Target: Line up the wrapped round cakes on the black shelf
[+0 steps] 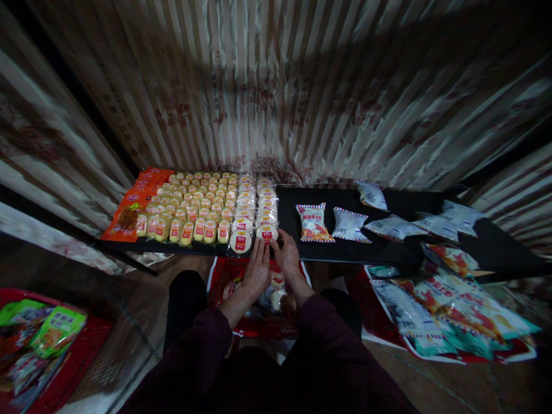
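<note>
At the shelf's front edge, a round white wrapped cracker (267, 232) with a red label lies at the near end of a column of like crackers. My left hand (257, 270) is at its lower left edge, fingers close together against the wrapper. From the right, my right hand (286, 253) grips the same cracker's edge with thumb and fingers. A second column of round crackers (240, 241) runs just to the left. Beyond it stand many rows of small yellow wrapped cakes (187, 233). Below my wrists, a red basket (218, 267) holds more wrapped pieces.
The black shelf (319, 250) carries an orange snack bag (123, 221) at left and several striped-edge snack bags (314, 223) at right. A basket of snack bags (452, 310) stands lower right, another red basket (92, 339) lower left. Striped cloth (259, 92) hangs behind.
</note>
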`<state>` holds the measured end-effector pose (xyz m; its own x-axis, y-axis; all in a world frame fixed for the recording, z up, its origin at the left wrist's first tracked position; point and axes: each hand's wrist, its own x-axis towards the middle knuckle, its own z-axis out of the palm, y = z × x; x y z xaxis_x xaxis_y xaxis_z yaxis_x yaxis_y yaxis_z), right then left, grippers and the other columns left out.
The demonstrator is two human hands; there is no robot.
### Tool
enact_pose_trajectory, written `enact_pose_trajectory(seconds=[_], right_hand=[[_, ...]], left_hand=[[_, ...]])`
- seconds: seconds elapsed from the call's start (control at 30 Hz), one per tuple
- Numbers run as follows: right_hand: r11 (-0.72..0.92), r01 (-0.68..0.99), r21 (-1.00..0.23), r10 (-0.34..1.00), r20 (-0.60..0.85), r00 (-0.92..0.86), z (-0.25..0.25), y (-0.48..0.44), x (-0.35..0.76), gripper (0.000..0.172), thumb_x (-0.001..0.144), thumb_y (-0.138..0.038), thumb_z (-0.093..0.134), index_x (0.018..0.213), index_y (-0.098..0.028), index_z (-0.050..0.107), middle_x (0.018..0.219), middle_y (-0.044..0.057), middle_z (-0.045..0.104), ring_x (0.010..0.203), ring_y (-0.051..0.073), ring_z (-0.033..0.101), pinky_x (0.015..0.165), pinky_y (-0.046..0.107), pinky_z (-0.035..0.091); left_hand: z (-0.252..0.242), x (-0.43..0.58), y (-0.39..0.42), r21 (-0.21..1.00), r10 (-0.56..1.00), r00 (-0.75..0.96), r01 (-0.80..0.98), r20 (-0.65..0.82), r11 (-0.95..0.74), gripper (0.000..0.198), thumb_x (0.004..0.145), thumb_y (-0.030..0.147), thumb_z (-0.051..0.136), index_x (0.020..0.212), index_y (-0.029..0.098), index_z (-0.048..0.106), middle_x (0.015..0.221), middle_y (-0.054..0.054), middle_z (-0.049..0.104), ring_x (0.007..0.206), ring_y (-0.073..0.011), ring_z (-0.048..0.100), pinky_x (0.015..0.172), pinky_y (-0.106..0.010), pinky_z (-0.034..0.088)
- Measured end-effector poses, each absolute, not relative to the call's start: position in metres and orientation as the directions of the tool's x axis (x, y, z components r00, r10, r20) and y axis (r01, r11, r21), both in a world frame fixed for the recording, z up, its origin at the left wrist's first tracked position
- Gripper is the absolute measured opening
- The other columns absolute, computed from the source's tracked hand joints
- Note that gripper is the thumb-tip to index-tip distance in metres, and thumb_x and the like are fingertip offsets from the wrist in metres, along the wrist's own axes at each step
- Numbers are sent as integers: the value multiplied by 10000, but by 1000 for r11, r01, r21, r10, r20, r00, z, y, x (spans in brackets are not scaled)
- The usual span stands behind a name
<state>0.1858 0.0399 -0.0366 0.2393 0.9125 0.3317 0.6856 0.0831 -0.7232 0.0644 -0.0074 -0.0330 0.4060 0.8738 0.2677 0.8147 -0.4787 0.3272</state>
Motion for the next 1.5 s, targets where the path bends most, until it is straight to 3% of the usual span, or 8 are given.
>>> enact_pose_trajectory(seconds=[0.33,0.67,1.03,1.5], right_hand=[[68,726,-684,902,352,248,-40,41,185,436,854,-385,495,1202,-131,558,1092,155,644,971,249,581,895,420,451],[81,700,-709,893,364,265,-41,36,185,465,854,-379,497,1244,-127,521,1129,162,622,969,246,583,910,434,456],[103,673,-732,887,374,271,-37,30,185,459,849,-383,513,1226,-122,537,1127,163,615,955,243,577,911,445,464],[106,663,-741,872,390,296,-34,9,184,437,842,-368,514,1209,-135,547,1162,164,592,996,242,556,921,438,453]], left_hand=[[-30,62,-5,319,867,412,812,280,-488,607,766,7,382,1371,-31,344,1502,-241,255,1425,-293,55,1138,-465,309],[-36,64,-7,279,854,411,821,320,-499,629,765,24,392,1385,-35,306,1502,-246,249,1424,-301,42,1135,-492,303],[-42,62,-10,322,849,411,797,330,-511,690,746,-2,393,1421,6,250,1518,-237,208,1426,-297,9,1129,-524,294],[-34,61,-21,346,842,423,776,334,-527,601,776,18,408,1374,38,354,1534,-207,199,1436,-277,9,1139,-497,297]])
